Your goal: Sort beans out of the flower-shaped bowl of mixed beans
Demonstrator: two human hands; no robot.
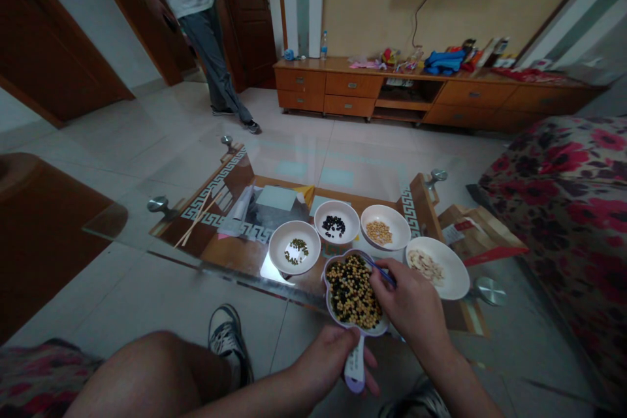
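My left hand [326,362] grips the white handle [354,366] of a small lilac-rimmed dish [353,292] heaped with mixed yellow, black and green beans. My right hand [409,304] pinches a thin blue picking tool [381,271], its tip reaching into the beans. Beyond the dish, several white bowls stand on a glass table: green beans in one [280,245], black beans in another [334,209], yellow soybeans in a third [377,212]. A white plate [448,271] with pale seeds or slices sits just past my right hand.
The glass table top [147,228] has a patterned border and holds loose wooden chopsticks [196,219] and papers. A floral sofa [563,209] stands to the right. A standing person [196,26] is at the back, near a wooden sideboard [392,88] with assorted items.
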